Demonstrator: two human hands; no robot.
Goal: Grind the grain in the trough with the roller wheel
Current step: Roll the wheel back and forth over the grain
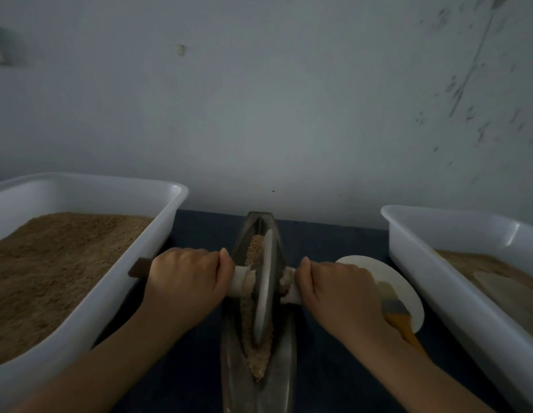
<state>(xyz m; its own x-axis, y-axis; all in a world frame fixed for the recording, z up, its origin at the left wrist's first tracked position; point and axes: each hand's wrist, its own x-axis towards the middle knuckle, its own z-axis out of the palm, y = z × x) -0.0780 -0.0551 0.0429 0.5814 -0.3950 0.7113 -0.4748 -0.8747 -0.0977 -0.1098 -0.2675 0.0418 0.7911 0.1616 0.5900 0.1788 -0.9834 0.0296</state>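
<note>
grain (255, 251) lies in a thin line down the middle of the long dark trough (284, 365), which sits on the dark blue table (333, 368). the roller wheel (265, 289) stands upright in the trough, right on the grain. a stick goes through the wheel from side to side. the left hand (186, 281) is curled tight around the stick on the left of the wheel. the right hand (338, 289) is curled tight around it on the right. beside the right hand a brush (397, 311) with a yellow handle lies on a white plate (408, 293). a white tub (134, 263) full of brown grain sits on the left. another white tub (455, 287) sits on the right. a pale wall (259, 99) is behind.
</note>
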